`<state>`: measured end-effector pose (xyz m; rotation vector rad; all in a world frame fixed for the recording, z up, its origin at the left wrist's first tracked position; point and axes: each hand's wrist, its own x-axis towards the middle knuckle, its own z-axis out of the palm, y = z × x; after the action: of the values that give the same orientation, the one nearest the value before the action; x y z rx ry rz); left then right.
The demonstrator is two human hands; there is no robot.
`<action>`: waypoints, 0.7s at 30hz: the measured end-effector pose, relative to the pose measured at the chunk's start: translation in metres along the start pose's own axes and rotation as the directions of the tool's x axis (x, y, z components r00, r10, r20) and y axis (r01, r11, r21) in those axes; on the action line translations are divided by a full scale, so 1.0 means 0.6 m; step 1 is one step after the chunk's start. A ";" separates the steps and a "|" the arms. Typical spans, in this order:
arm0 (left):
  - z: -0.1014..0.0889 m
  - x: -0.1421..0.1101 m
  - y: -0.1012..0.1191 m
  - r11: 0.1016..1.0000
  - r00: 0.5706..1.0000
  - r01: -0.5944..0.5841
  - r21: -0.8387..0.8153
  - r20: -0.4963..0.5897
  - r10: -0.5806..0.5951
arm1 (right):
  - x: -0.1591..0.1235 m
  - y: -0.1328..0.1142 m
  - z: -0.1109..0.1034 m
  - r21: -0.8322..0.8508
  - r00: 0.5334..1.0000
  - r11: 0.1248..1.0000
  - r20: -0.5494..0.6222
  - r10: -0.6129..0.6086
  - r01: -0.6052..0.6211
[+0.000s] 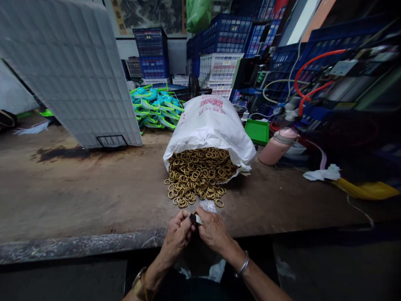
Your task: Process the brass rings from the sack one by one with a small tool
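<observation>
My left hand (177, 235) and my right hand (213, 230) meet at the near edge of the workbench (78, 196). Both are closed in a pinch around one small dark and silvery piece (196, 218) held between them. Just beyond my fingers lies a heap of brass rings (197, 177) spilling from the mouth of a white woven sack (209, 123) that lies on its side. A small clear plastic bag (208, 205) lies between the rings and my hands. A watch sits on my left wrist and a metal bangle on my right.
A big grey quilted panel (72, 71) leans at the back left. Teal and green bundles (156, 106) lie behind the sack. A green tray (257, 131) and pink bottle (277, 146) stand right of the sack. Blue and white crates (219, 46) and a machine with red hoses (313, 79) fill the back right.
</observation>
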<state>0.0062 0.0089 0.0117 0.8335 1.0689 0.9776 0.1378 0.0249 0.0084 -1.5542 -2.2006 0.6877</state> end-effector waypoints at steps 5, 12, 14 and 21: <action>-0.001 0.001 -0.003 1.000 1.000 -0.016 -0.002 0.004 0.016 | -0.001 -0.001 -0.001 -0.044 0.999 0.999 0.033 0.001 0.000; -0.001 -0.006 -0.004 0.994 0.996 -0.088 0.063 0.008 0.088 | 0.003 -0.005 0.003 -0.107 0.998 0.994 0.047 0.043 -0.038; 0.000 -0.014 0.000 0.994 0.997 -0.076 0.072 0.030 0.074 | 0.009 0.002 -0.001 -0.176 0.991 0.978 0.050 0.121 -0.110; 0.003 -0.028 0.009 0.984 0.991 0.062 -0.169 0.128 -0.040 | 0.010 0.069 -0.042 -0.246 0.922 0.892 -0.187 0.340 -0.379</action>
<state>0.0035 -0.0052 0.0224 0.7119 0.8819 0.9484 0.1815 0.0468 0.0052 -2.1207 -1.9881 0.3596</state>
